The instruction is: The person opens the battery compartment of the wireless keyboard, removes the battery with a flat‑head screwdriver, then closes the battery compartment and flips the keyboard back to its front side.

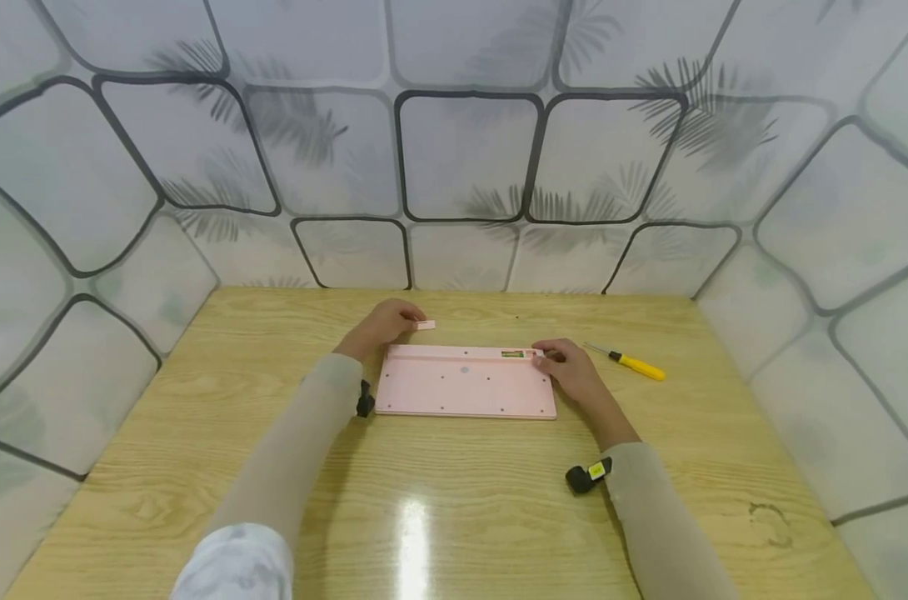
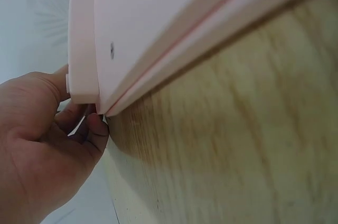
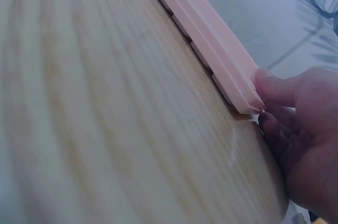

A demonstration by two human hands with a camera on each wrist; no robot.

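A pink keyboard lies face down in the middle of the counter, its long sides running left to right. Its underside is dotted with small dark screw points and carries a round pale badge near the middle. A raised ridge runs along the far edge, and towards the right end of that ridge a green battery shows in an uncovered slot.

The left hand is at the keyboard's far left corner. Its fingers are drawn in narrow, pinching one end of a small pale pink cover, which points right, just beyond the far edge of the keyboard. The right hand grips the far right corner, near the battery, with the thumb against the keyboard and the other fingers curled at its end; the right wrist view shows keys beneath the edge.

To the right of the right hand, a screwdriver with a yellow and black handle lies on the wood-grain counter, its shaft pointing left and slightly away. Beyond the counter stands a wall patterned with rounded dark and grey outlines and grey leaves
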